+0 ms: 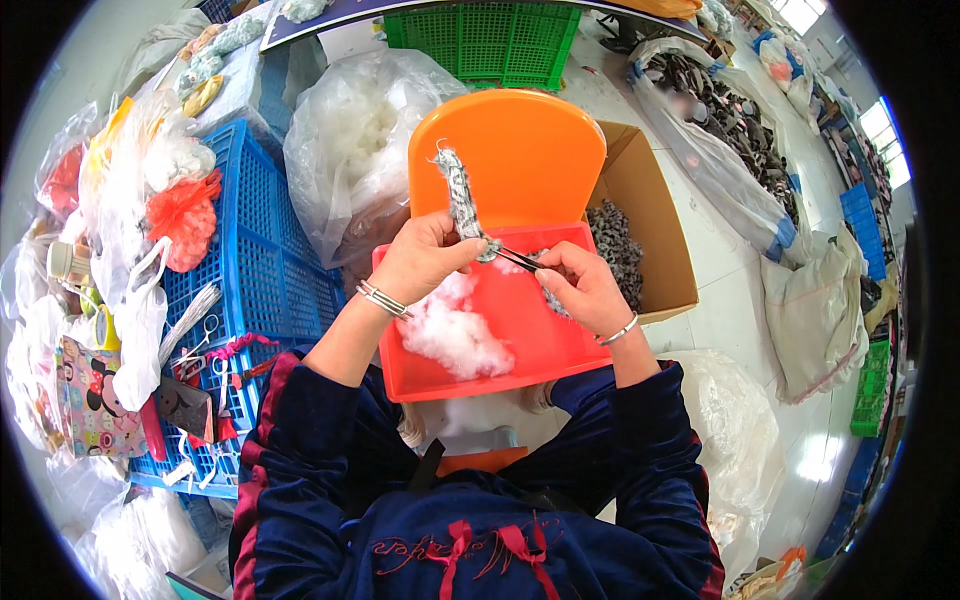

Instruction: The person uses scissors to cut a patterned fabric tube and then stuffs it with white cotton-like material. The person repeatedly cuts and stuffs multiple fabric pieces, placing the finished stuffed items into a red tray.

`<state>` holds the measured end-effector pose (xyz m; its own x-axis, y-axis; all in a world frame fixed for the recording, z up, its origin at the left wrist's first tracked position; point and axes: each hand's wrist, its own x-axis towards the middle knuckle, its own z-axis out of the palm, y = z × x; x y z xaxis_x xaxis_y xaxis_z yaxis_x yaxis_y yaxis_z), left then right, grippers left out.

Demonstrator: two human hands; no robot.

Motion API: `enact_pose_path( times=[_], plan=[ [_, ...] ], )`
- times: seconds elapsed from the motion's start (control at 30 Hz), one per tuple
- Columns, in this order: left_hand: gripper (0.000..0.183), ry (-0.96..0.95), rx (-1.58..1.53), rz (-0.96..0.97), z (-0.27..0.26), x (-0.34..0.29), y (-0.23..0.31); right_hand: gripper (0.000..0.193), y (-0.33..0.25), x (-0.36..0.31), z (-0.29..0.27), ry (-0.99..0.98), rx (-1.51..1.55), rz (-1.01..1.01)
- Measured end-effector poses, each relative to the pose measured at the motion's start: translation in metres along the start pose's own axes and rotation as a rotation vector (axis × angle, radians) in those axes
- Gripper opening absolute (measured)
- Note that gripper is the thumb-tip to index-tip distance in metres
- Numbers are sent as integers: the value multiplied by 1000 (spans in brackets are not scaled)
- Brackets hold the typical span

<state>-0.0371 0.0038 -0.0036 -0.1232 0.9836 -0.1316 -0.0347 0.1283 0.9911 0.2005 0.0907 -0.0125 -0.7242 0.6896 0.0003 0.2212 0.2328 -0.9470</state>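
My left hand [432, 258] pinches a narrow grey-and-white patterned fabric tube [459, 195], which stands up above the fingers with loose threads at its top. In my right hand [588, 285] is a pair of dark tweezers [520, 259], their tips at the lower end of the tube; whether they are inside it I cannot tell. Both hands are over a red tray [550, 345] in front of me. White stuffing fluff [452, 330] lies in the tray's left part. A bit more grey patterned fabric shows beneath my right hand, mostly hidden.
Behind the tray rises an orange chair back [510, 150]. To its right, a cardboard box [660, 235] holds grey patterned pieces. A clear bag of white stuffing [365, 140] stands left. Blue crates [255, 215] at far left carry scissors [195, 345] and bags. A green crate [485, 45] is behind.
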Motion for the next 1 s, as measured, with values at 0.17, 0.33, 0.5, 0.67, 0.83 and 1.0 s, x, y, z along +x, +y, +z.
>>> enact_pose_path(
  times=[0.17,0.33,0.5,0.67,0.83,1.0],
  plan=[
    [22,-13,-43,-37,-2,-1,4,8,3,2,-2,13,-54,-60],
    [23,-29,-61,-30,-4,0,2,8,0,1,-2,13,-60,-50],
    [23,-60,-37,-72,-2,-2,9,9,-2,0,-4,12,-109,-76],
    [21,-98,2,-93,-4,-3,6,9,-7,0,-4,17,-135,-87],
    [20,-72,40,-69,-4,-3,6,10,-12,-2,-4,22,-166,-111],
    [18,-37,66,-51,0,-4,8,10,-12,-3,-5,35,-184,-157]
  ],
)
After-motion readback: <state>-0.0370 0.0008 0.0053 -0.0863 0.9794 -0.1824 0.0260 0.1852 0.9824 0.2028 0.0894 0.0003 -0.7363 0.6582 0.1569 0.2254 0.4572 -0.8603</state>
